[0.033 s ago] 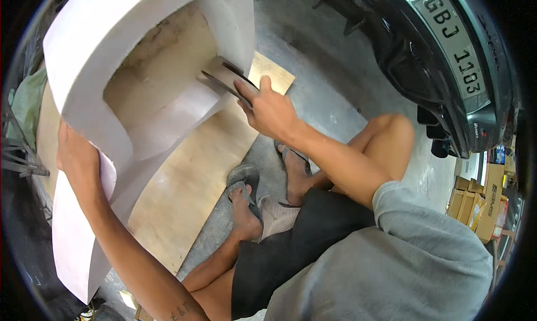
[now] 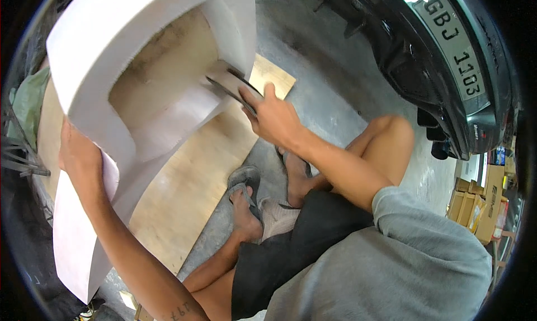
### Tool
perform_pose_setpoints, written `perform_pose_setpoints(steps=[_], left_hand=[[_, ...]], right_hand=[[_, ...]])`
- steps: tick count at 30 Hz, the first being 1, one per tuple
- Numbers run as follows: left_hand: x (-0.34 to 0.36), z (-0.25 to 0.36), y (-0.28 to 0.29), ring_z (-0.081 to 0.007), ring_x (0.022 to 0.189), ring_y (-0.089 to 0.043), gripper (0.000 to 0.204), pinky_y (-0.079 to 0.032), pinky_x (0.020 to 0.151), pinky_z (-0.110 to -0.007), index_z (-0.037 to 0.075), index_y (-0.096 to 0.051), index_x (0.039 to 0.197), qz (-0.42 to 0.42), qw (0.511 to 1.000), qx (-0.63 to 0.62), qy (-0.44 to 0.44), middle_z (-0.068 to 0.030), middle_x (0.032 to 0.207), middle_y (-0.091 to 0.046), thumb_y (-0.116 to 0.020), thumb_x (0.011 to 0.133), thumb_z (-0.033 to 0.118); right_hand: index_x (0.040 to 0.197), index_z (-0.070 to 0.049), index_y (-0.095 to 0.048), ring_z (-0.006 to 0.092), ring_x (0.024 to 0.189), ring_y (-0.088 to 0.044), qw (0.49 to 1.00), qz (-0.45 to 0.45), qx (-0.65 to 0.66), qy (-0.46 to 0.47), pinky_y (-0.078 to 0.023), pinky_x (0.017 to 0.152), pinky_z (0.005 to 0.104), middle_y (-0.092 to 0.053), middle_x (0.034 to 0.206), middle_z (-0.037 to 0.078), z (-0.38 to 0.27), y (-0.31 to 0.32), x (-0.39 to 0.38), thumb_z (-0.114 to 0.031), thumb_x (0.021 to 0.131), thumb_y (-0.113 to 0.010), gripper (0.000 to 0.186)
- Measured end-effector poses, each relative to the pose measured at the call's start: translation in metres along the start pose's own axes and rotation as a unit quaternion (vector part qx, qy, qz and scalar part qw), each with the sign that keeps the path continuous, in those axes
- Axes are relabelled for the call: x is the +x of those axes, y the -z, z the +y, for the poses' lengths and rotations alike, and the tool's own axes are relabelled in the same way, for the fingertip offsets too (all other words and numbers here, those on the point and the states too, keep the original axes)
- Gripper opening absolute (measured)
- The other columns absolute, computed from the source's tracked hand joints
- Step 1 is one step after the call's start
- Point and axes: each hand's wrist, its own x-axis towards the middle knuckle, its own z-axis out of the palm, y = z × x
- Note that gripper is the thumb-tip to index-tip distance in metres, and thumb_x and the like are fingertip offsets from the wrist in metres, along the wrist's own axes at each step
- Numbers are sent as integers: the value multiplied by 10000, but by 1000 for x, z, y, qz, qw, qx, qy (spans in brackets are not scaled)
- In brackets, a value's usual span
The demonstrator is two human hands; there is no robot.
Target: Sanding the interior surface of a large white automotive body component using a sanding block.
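A large white moulded panel (image 2: 89, 78), like a car body part, stands tilted at the left with a deep recess in it. My left hand (image 2: 82, 153) is closed around its near left edge, the fingers hidden behind the rim. A long, thin sanding block (image 2: 228, 81) sits in my right hand (image 2: 278, 117), fingers wrapped round its near end. The block's far end rests against the recess's right inner wall. Beneath the panel lies a pale plywood sheet (image 2: 184, 189).
A dark car's bumper (image 2: 391, 47) with a number plate fills the upper right. My sandalled feet (image 2: 246, 209) are beside the plywood on the grey floor. Cardboard boxes (image 2: 486, 201) are stacked at the far right. A greenish plastic sheet (image 2: 32, 100) hangs at the left.
The sanding block and my right hand have shifted slightly right and down. The panel and my left hand sit a touch further right in the picture.
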Motion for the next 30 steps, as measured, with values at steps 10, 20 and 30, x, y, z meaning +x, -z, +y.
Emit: perform_pose_setpoints(steps=[10,20,30], left_hand=[[3,-20,-1,-271,1276,-595,487,-426,1063,-363,146,-631,1375,6,983,149,-107,-93,1404,-626,-424,1026,415],[23,-53,-8,-274,1311,-565,495,-375,1104,-415,146,-591,1414,25,975,187,-116,-99,1432,-600,-357,1052,389],[7,-19,-7,-323,1368,-507,569,-287,1169,-428,51,-587,1403,14,985,154,-74,-170,1439,-585,-278,1074,398]], right_hand=[[1498,-225,-497,421,678,-639,999,-20,23,-23,-551,637,494,-476,965,245,0,-3,-7,-291,1000,-607,514],[1491,-221,-508,430,699,-635,999,-23,35,-27,-550,657,503,-490,998,253,-6,-1,-5,-307,1015,-579,488],[1475,-198,-501,432,719,-635,998,-29,42,-32,-538,672,508,-501,1019,265,5,1,0,-309,1021,-564,472]])
